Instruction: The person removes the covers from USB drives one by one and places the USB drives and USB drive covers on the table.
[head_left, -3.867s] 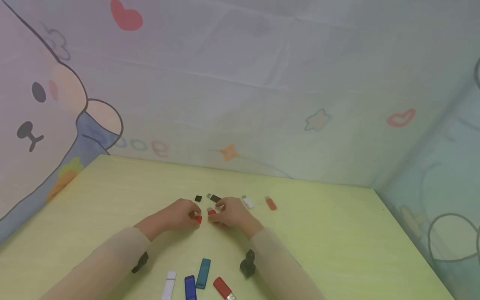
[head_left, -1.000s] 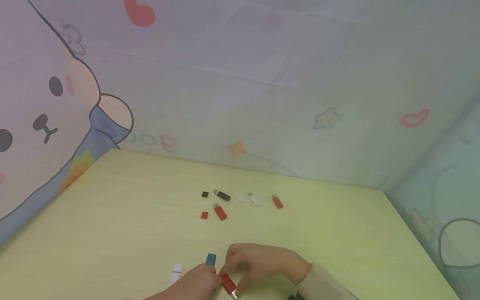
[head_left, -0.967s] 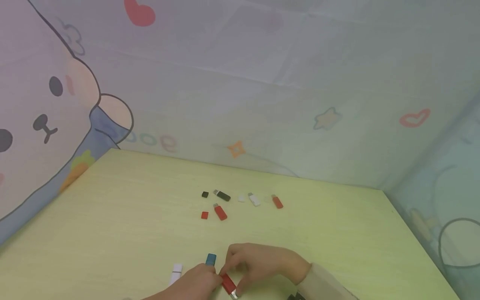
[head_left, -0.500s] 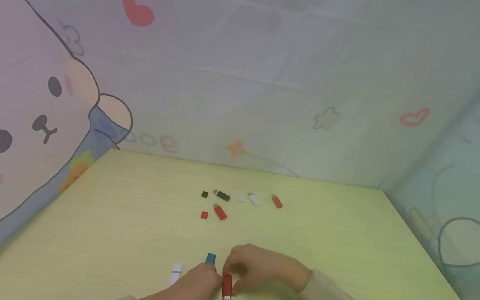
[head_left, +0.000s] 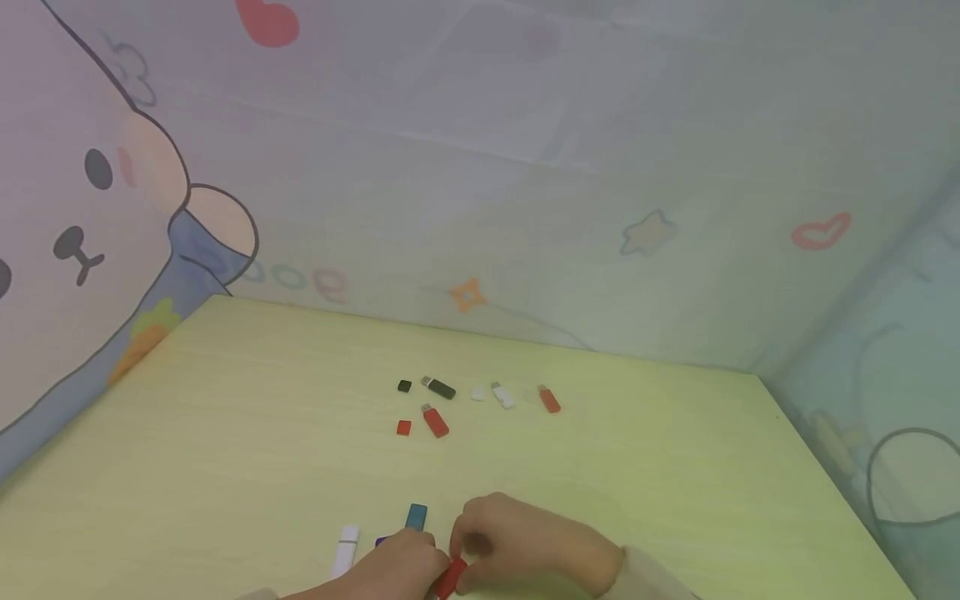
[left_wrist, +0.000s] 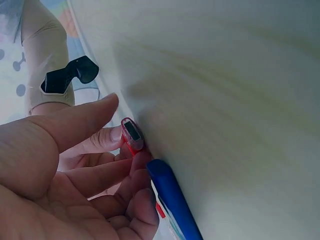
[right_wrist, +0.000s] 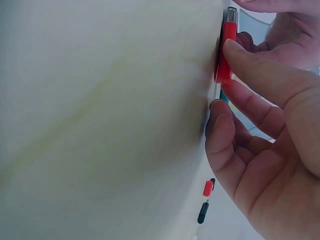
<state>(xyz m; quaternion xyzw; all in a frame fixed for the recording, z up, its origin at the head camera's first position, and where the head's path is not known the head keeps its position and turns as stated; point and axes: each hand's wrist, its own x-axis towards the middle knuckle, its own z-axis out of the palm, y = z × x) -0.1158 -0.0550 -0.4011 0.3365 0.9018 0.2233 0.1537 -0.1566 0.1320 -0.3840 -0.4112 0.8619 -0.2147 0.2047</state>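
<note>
Low in the head view, my right hand (head_left: pixel 517 537) pinches a red USB stick (right_wrist: pixel 226 55) between thumb and fingers, close to the tabletop. Its metal connector points toward my left hand (head_left: pixel 401 567), as the left wrist view shows. That left hand has its thumb raised apart and its other fingers loosely bent beside the stick, gripping nothing. A blue USB stick (left_wrist: pixel 175 200) lies right by its fingertips and is mostly hidden in the head view. A teal USB stick (head_left: pixel 416 517) and a white one (head_left: pixel 346 550) lie near it.
Farther back lie a black USB stick (head_left: pixel 439 387) with its black cap (head_left: pixel 404 386), a red stick (head_left: pixel 436 422) with its red cap (head_left: pixel 403 427), a white stick (head_left: pixel 502 395) beside a white cap (head_left: pixel 477 393), and an orange-red stick (head_left: pixel 550 399). A printed cloth (head_left: pixel 525 208) hangs behind the table.
Both hands have come from the far group to the near one, leaving the red cap and stick there. In the last second the right hand has turned the near red stick, connector toward the left hand.
</note>
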